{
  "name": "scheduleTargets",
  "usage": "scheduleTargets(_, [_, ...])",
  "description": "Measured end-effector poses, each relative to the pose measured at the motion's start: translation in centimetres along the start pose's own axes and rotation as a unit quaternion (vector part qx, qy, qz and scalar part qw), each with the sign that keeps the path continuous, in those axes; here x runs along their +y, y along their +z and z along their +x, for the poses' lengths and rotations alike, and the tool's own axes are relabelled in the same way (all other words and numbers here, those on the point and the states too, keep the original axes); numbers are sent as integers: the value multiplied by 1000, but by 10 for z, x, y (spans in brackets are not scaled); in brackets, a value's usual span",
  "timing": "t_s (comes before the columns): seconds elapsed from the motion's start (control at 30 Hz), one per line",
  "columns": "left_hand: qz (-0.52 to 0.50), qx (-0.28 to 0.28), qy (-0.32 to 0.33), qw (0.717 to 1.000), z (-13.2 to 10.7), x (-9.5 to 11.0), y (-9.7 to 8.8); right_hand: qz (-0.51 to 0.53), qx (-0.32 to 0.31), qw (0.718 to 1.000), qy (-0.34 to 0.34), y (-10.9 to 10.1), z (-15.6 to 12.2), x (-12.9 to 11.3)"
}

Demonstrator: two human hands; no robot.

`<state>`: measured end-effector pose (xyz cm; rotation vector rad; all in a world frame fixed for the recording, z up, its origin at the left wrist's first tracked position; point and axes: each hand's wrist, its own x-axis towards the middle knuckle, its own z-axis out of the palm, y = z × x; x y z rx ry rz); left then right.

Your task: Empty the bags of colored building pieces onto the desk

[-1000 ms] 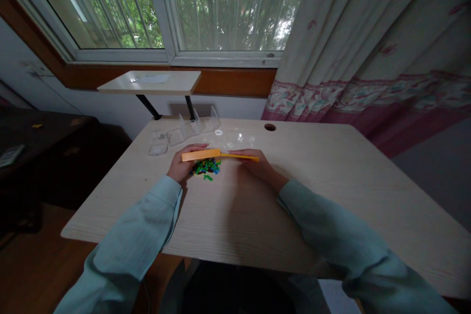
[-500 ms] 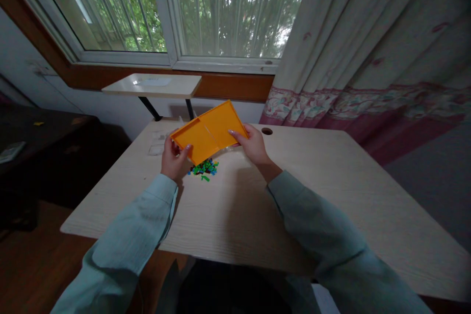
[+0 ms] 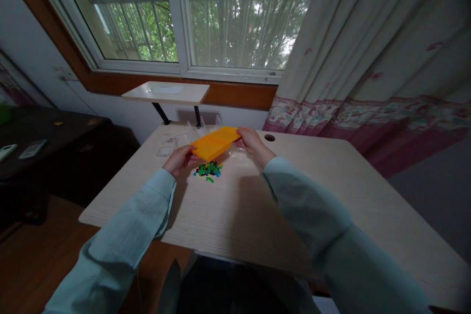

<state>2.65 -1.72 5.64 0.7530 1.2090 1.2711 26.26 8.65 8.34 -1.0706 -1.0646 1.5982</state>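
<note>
An orange plastic tray (image 3: 215, 144) with a shallow rim is held up above the table, tilted. My left hand (image 3: 181, 159) grips its left end, closed. At the upper right end, my right hand (image 3: 252, 142) is closed on it too; some of its fingers are hidden behind the tray. Just below the tray, a small pile of green, blue and dark plastic pieces (image 3: 209, 170) lies on the table. They are too small to make out singly.
Clear plastic containers (image 3: 182, 140) stand behind the tray on the pale wooden table (image 3: 206, 221). A raised shelf (image 3: 167, 91) on black legs is at the back left. A round cable hole (image 3: 270, 138) lies right of my right hand. A curtain (image 3: 331, 108) hangs beyond.
The orange tray has been tipped flatter and lowered, so its face shows less. Both hands have kept hold of it. The camera view has shifted slightly.
</note>
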Motion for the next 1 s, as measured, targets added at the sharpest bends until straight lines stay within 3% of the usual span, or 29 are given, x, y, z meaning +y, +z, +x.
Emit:
scheduleTargets(0.1, [-24,2,-52,998,-7,-1,3,15,-18,999,37,-7,-1,11])
scheduleTargets(0.2, [-24,-10,-62,998,-12,-5,10,27,-16,998,48,-11,-7,19])
scheduleTargets(0.33, [-9,-15,1,1000,-19,-5,21,63,-41,997,23,-11,-27,20])
scheduleTargets(0.43, [7,3,81,997,-34,2,16,72,-85,994,9,-15,-51,14])
scheduleTargets(0.57, [15,78,150,985,-66,12,-22,31,-113,993,25,-41,-84,9])
scheduleTargets(0.77, [23,296,219,929,-110,3,-93,-10,-60,997,37,-103,-112,11])
scheduleTargets(0.83, [24,340,209,917,-115,-8,-108,1,-39,998,46,-119,-116,13])
scheduleTargets(1.0, [29,385,184,904,-117,-28,-126,26,3,998,56,-142,-124,17])
